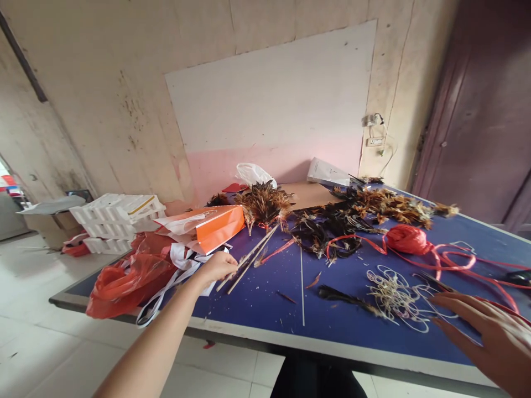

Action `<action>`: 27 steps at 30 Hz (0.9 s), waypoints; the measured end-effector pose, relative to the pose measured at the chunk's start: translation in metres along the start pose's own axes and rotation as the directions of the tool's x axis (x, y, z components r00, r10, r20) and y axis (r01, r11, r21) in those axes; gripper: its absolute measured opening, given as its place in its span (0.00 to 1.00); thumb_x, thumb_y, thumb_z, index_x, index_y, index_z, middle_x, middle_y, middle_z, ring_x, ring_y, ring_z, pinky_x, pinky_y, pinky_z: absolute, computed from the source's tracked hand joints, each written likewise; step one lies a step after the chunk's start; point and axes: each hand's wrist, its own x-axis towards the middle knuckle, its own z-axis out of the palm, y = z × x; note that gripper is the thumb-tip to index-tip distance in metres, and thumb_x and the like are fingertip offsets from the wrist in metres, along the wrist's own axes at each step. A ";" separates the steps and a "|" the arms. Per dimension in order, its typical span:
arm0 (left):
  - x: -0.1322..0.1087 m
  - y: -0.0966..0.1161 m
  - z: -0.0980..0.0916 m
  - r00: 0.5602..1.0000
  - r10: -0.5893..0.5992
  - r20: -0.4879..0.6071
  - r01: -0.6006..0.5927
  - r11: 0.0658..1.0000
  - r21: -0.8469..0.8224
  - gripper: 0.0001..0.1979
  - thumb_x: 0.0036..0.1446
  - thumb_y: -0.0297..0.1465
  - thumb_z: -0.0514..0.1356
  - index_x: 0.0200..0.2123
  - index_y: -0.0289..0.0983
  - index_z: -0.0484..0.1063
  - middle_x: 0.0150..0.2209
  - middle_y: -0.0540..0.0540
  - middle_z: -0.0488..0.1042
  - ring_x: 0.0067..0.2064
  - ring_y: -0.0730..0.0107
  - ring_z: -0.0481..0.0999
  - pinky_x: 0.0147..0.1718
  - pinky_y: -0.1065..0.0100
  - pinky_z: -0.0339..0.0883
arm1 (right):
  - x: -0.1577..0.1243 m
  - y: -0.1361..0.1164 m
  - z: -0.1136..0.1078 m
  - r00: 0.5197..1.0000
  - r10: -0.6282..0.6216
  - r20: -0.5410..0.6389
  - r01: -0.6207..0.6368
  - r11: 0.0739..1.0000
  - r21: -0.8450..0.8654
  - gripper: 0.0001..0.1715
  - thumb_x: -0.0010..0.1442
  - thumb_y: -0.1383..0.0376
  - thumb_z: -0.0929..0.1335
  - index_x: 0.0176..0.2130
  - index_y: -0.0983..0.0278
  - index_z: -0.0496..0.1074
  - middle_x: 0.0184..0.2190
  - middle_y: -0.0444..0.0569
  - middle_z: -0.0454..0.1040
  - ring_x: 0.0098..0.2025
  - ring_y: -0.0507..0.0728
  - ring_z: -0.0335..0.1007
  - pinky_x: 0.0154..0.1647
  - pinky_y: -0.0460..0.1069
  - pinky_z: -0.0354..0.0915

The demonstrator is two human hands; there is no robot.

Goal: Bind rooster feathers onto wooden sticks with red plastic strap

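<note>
My left hand (216,268) reaches out over the blue table (265,298) and closes round the near ends of thin wooden sticks (253,254) whose far ends carry a brown feather bundle (264,203). Fingers spread and empty, my right hand (483,331) hovers flat at the table's near right, just beside a tangle of white string loops (396,298). A ball of red plastic string (405,239) lies beyond it, its red strand trailing right. Loose dark feathers (332,226) are heaped in the middle.
An orange paper bag (215,225) and a red plastic bag (128,282) lie at the table's left edge. White crates (118,218) are stacked on the floor at left. A cardboard sheet (309,194) and white bags rest against the back wall.
</note>
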 end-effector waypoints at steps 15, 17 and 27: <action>-0.009 0.107 0.064 0.855 0.322 0.408 0.257 0.420 -0.870 0.15 0.45 0.28 0.66 0.39 0.31 0.74 0.27 0.47 0.72 0.25 0.78 0.72 0.21 0.79 0.60 | 0.119 -0.129 0.069 0.832 -0.007 0.555 -0.469 0.525 0.710 0.20 0.51 0.56 0.67 0.41 0.64 0.71 0.37 0.51 0.76 0.34 0.56 0.72 0.37 0.50 0.66; -0.004 0.124 0.083 0.816 0.349 0.460 0.287 0.446 -0.848 0.15 0.45 0.29 0.66 0.39 0.32 0.74 0.26 0.47 0.73 0.24 0.77 0.72 0.19 0.79 0.59 | 0.131 -0.136 0.076 0.813 0.043 0.581 -0.567 0.288 0.772 0.22 0.52 0.55 0.67 0.43 0.65 0.69 0.38 0.51 0.75 0.29 0.52 0.72 0.31 0.47 0.66; 0.002 0.128 0.134 0.686 0.364 0.630 0.423 0.506 -0.752 0.11 0.42 0.30 0.67 0.31 0.32 0.74 0.23 0.46 0.73 0.21 0.75 0.72 0.14 0.79 0.50 | 0.134 -0.118 0.099 0.800 -0.026 0.600 -0.576 -0.319 0.753 0.16 0.52 0.62 0.69 0.41 0.66 0.70 0.34 0.49 0.74 0.24 0.46 0.66 0.25 0.42 0.61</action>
